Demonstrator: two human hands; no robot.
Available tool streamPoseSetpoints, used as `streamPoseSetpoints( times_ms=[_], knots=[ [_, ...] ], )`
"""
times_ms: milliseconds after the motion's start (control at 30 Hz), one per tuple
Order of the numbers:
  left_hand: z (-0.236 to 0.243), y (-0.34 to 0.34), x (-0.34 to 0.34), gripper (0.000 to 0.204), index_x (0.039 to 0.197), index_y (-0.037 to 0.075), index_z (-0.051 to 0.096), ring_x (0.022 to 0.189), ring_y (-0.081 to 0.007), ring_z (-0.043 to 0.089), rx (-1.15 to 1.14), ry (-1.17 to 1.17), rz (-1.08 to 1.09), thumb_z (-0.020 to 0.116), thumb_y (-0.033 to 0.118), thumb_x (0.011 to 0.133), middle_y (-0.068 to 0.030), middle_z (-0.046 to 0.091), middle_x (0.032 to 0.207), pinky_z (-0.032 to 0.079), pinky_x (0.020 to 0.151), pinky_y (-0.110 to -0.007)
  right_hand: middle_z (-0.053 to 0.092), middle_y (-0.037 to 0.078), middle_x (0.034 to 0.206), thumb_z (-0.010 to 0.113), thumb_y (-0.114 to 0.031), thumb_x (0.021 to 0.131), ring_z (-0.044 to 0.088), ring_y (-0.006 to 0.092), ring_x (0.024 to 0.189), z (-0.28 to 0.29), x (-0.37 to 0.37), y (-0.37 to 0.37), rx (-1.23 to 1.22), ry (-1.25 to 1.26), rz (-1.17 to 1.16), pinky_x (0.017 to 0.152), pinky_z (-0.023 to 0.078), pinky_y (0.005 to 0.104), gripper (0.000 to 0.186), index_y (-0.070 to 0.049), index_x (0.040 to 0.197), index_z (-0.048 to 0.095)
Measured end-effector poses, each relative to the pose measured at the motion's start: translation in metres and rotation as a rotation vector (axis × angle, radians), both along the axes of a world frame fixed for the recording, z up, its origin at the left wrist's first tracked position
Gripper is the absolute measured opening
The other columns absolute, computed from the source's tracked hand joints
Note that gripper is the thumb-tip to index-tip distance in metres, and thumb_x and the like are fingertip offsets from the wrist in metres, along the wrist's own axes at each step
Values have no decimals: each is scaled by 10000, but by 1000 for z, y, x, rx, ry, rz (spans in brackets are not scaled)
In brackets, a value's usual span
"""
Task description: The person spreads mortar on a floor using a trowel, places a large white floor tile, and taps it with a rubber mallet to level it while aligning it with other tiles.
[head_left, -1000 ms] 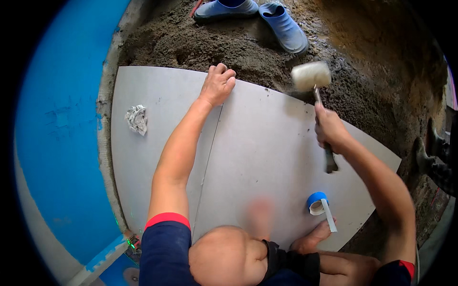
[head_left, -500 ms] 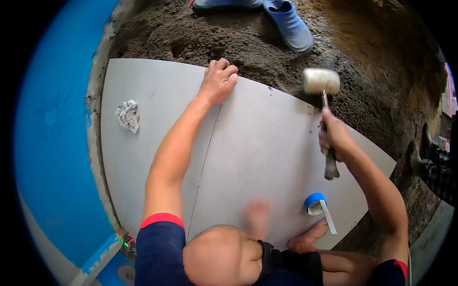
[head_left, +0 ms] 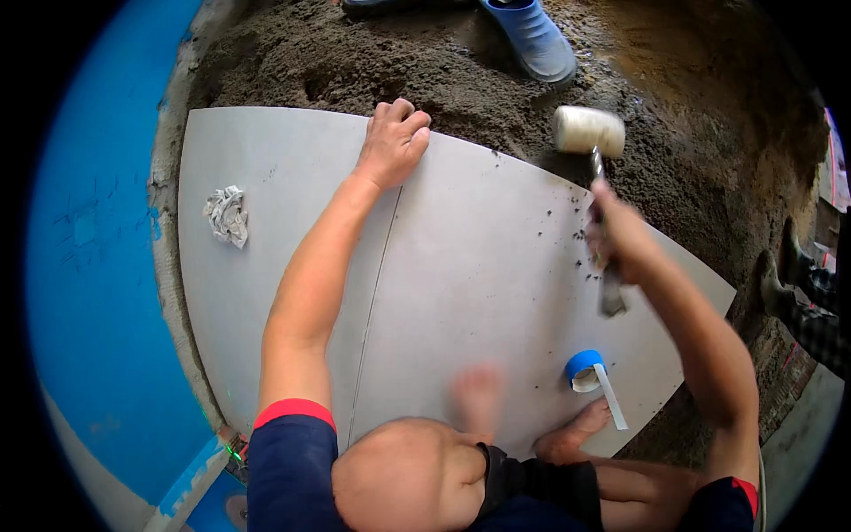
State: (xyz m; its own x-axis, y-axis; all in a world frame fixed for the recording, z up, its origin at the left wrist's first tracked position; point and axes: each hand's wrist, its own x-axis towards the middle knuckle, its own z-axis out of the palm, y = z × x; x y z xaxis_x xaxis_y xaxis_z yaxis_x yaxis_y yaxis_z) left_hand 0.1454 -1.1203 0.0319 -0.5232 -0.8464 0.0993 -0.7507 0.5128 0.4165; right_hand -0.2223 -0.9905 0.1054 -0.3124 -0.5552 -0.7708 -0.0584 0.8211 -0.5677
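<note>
Two large light-grey floor tiles [head_left: 479, 257] lie side by side, with a thin seam between them running away from me. At the seam's far end my left hand [head_left: 392, 142] has its fingers curled over the tile edge. My right hand [head_left: 620, 239], slightly blurred, is closed around the handle of a mallet [head_left: 589, 131] with a white cylindrical head. The head is seen over the mortar just past the right tile's far edge; its height cannot be told. Dark crumbs are scattered on the tile by the mallet handle.
Rough, dark mortar [head_left: 266, 66] borders the tiles at the far side and right. A blue tape roll [head_left: 585, 371] sits near my foot, crumpled paper [head_left: 227, 216] on the left tile. A blue wall [head_left: 97, 230] rises at left. Another person's blue shoe [head_left: 532, 40] stands on the mortar.
The mallet and my right hand have shifted slightly up and left in the view. More dark crumbs show on the right tile. My left hand stays at the seam's far end.
</note>
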Motion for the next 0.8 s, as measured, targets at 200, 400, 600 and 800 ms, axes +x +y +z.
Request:
streamPoseSetpoints(
  times_ms=[200, 400, 600, 800],
  knots=[
    [3, -2, 9, 241, 1025, 149, 629, 1046, -299, 453, 11, -27, -32, 505, 307, 892, -75, 523, 1065, 398, 930, -444, 413, -48, 595, 543, -571, 945, 369, 72, 437, 75, -88, -55, -200, -63, -149, 389, 315, 273, 465, -128, 817, 489],
    [-3, -3, 9, 242, 1000, 128, 642, 1025, -306, 459, 1, 8, -38, 507, 297, 893, -81, 530, 1047, 397, 926, -447, 463, 12, 609, 405, -560, 1000, 458, 165, 514, 14, 5, -7, -74, -15, -90, 512, 404, 334, 492, -108, 833, 504],
    [2, -6, 5, 240, 937, 97, 658, 1016, -311, 472, 61, 91, -3, 494, 268, 904, -103, 546, 1046, 385, 944, -426, 336, -60, 533, 531, -582, 944, 293, 74, 387, 65, -19, 0, 85, -269, 64, 363, 278, 277, 482, -146, 766, 431],
    [11, -10, 14, 155, 858, 82, 675, 868, -261, 570, 84, 228, 244, 540, 77, 783, -70, 600, 863, 483, 786, -366, 389, -82, 557, 603, -476, 947, 344, 42, 392, 72, -135, 145, 27, 119, 165, 341, 268, 220, 400, -138, 790, 457]
  ],
)
